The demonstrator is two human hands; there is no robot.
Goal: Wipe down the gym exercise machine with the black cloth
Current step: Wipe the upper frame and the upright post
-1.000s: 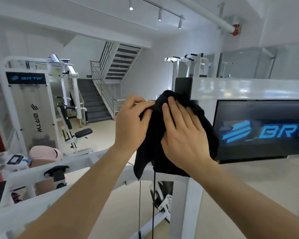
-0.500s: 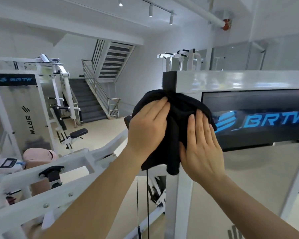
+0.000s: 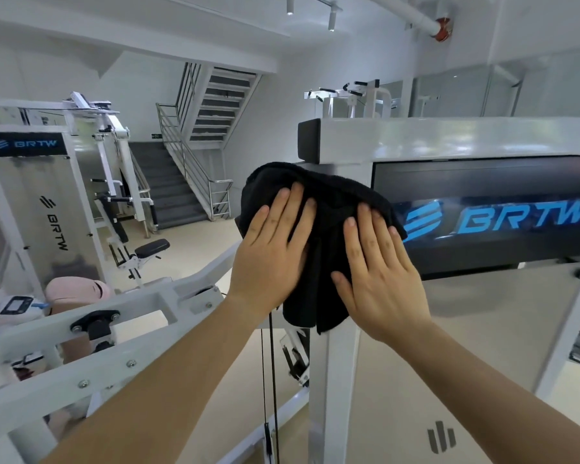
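The black cloth (image 3: 329, 202) is draped round the white upright post (image 3: 332, 390) of the gym machine, just under its top crossbeam (image 3: 449, 139). My left hand (image 3: 268, 252) presses flat on the cloth's left side with straight fingers. On the cloth's right side lies my right hand (image 3: 379, 272), fingers also straight and spread. The cloth hangs down between both palms. Beside it to the right is the machine's dark panel (image 3: 503, 226) with the blue BRTW logo.
A white lever arm (image 3: 91, 333) of the machine slopes across the lower left. Two black cables (image 3: 270, 380) hang beside the post. Another BRTW machine (image 3: 31, 202) with a black seat stands at the left, a grey staircase (image 3: 181, 182) behind it. A pink helmet-like object (image 3: 74, 291) sits low left.
Both hands have slid the cloth down the post from the top corner, and the left hand has gone from gripping the cloth's edge to pressing flat on it.
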